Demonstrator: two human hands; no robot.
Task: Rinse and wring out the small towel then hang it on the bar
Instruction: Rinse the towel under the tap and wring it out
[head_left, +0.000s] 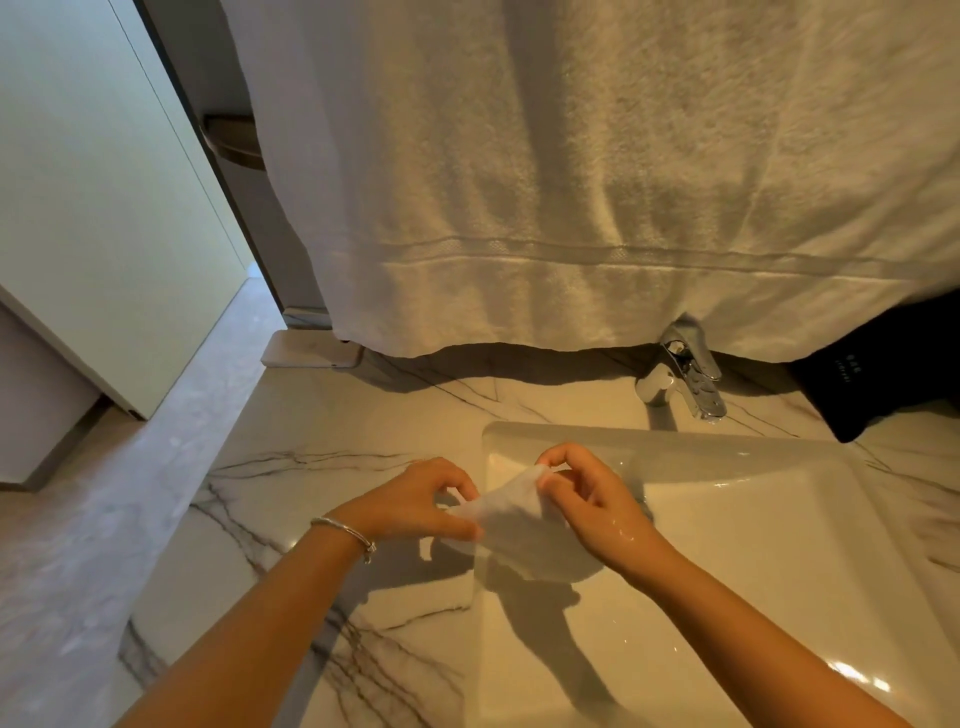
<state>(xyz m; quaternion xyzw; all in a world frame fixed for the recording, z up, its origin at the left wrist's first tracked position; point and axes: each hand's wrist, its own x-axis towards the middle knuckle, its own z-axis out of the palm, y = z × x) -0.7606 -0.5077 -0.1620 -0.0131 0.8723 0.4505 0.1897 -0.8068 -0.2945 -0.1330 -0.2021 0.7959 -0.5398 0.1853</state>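
Note:
A small white towel (511, 512) is stretched between both hands above the left edge of the sink (727, 519). My left hand (415, 501) pinches its left end with thumb and fingers, a silver bracelet on the wrist. My right hand (592, 499), wet, pinches the upper right corner. The towel's lower part droops in front of the basin. No bar is in view.
A chrome faucet (685, 374) stands behind the sink on the marble counter (322, 447). A large white towel (597, 182) hangs down across the back, hiding the wall. A black item (878, 379) sits at the far right. A white phone-like slab (311, 351) lies at the counter's back left.

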